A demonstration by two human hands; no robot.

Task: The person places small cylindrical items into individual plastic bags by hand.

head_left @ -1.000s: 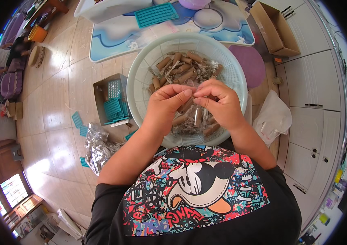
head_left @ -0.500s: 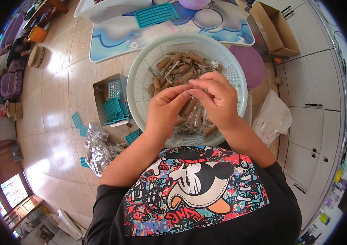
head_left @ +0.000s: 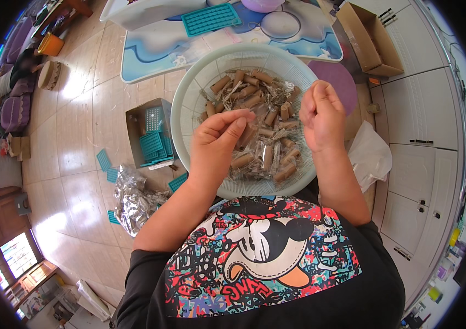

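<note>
A large pale green mesh basket [head_left: 184,118] stands before me with many brown cylindrical rolls [head_left: 252,101] in it, several with twisted clear wrapping. Over its left half, my left hand [head_left: 219,137] pinches the top of a clear plastic bag [head_left: 255,116]. The bag hangs over the rolls, with brown rolls showing through or behind it; I cannot tell how many it holds. My right hand [head_left: 322,115] is raised above the basket's right rim, fingers curled closed. Whatever is in those fingers, if anything, is hidden.
Left of the basket is a cardboard box [head_left: 134,129] with teal trays [head_left: 153,145]; more trays and a crumpled clear bag [head_left: 131,200] lie on the floor. Beyond stands a blue patterned table [head_left: 150,60]. A purple stool [head_left: 334,88], white bag [head_left: 369,156] and cabinets [head_left: 422,115] are right.
My hands were together over the basket's middle. Now they are apart: my right hand has moved right to the rim, and my left hand has shifted slightly left, still pinching the clear bag.
</note>
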